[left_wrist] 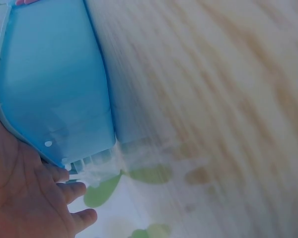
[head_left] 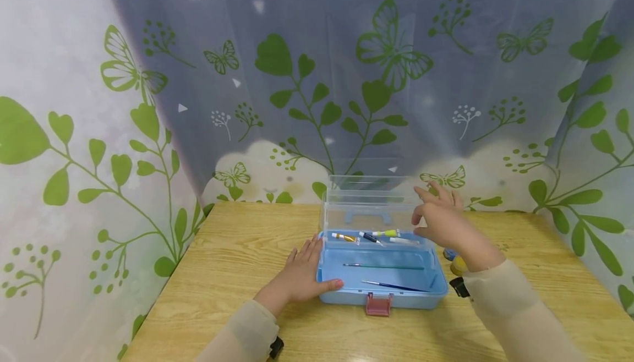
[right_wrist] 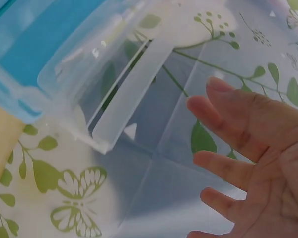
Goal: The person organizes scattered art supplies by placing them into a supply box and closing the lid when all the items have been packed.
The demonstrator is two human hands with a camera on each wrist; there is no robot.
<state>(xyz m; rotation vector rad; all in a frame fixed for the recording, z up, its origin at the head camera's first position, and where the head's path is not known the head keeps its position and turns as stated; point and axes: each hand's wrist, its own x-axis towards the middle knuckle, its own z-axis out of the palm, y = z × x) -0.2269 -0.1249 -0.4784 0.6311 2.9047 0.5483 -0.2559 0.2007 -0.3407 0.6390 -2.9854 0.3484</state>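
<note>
A light-blue plastic storage box (head_left: 383, 299) stands on the table with its clear lid (head_left: 366, 197) raised at the back. My left hand (head_left: 299, 277) rests on its left side, thumb over the front corner and fingers extended; the left wrist view shows the palm against the blue wall. My right hand (head_left: 441, 221) is in the air beside the lid's right side, fingers spread and holding nothing. Inside lie a green paintbrush (head_left: 386, 266) and a dark blue paintbrush (head_left: 396, 285). Several small paint tubes (head_left: 345, 237) lie in the clear tray behind them.
A pink latch (head_left: 378, 305) hangs down at the box's front. Right of the box, partly behind my right forearm, sit a yellow jar (head_left: 458, 265) and a blue one (head_left: 449, 253). A leaf-patterned curtain (head_left: 307, 103) closes off the back of the wooden table (head_left: 247, 241).
</note>
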